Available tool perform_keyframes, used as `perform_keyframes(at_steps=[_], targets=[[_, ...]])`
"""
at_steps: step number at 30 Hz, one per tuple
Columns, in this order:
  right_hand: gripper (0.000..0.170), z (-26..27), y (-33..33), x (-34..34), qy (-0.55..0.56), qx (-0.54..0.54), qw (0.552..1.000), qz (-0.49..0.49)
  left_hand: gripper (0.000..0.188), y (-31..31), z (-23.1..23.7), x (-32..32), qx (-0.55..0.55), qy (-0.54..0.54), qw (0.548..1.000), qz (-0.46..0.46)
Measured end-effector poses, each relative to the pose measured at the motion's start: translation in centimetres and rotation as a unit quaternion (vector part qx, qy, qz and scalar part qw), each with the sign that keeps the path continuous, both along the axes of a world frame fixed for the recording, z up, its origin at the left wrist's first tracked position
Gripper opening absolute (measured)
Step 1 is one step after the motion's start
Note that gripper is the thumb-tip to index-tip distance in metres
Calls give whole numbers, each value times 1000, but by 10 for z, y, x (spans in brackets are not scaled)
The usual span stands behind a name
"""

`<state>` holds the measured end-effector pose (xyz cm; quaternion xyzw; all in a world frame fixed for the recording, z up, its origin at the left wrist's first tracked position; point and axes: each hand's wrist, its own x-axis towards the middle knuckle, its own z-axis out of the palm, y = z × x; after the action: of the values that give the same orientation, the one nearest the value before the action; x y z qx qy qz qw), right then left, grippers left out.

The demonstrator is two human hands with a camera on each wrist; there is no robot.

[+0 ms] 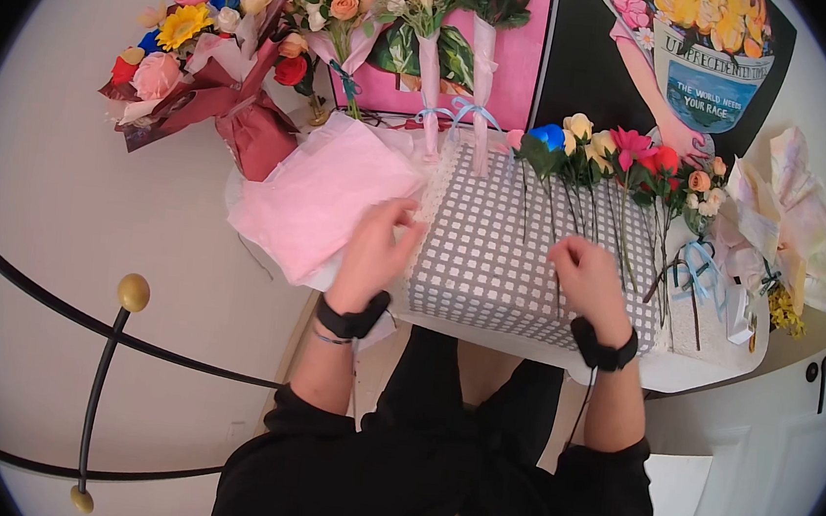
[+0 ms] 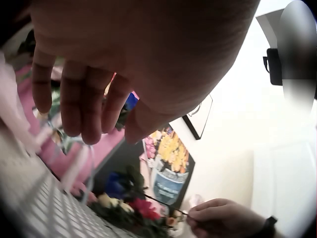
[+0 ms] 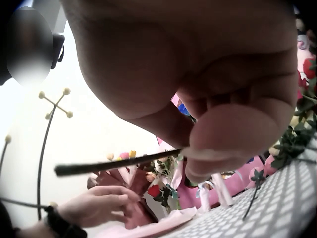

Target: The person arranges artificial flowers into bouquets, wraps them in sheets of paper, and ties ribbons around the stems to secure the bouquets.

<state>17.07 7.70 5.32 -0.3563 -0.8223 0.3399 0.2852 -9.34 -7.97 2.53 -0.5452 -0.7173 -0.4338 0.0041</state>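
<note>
My right hand [image 1: 590, 281] pinches a thin dark stem [image 3: 109, 164] between thumb and fingers over the checked cloth [image 1: 472, 253]. In the left wrist view, this stem runs up to leaves beside a blue artificial rose [image 1: 546, 137] at the left of the flower row. My left hand [image 1: 378, 247] holds nothing, its fingers loosely bent, over the right edge of the pink wrapping paper [image 1: 325, 191]. In the left wrist view, its fingers hang down apart from the flowers.
More stemmed flowers, including a magenta flower [image 1: 629, 147], lie along the cloth's right side. Wrapped single flowers stand behind, near a large bouquet in maroon paper [image 1: 252, 131]. At right are blue ribbon [image 1: 702, 269], a small white box [image 1: 740, 314] and a pale wrapped bouquet [image 1: 791, 208].
</note>
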Motion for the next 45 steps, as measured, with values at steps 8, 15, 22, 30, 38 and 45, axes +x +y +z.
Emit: perform_keyframes(at_steps=[8,15,22,30,38,45], targets=[[23,-7,61,-69,-134,232,963,-46,47,-65,-35,-56,-122,225,945,206],[23,-27,62,-69,-220,261,939,-25,22,-84,-41,-62,-134,215,945,209],[24,-4,-3,-36,-179,232,955,43,23,-55,-32,-47,-120,248,936,220],[24,-16,-43,-16,-162,138,969,121,11,10,-28,-55,-173,309,905,237],[33,-18,-54,5,-42,-76,988,128,18,-3,36,16,-37,274,946,168],[41,-49,-64,3,159,-325,929,77,31,11,6,144,-15,165,983,-76]])
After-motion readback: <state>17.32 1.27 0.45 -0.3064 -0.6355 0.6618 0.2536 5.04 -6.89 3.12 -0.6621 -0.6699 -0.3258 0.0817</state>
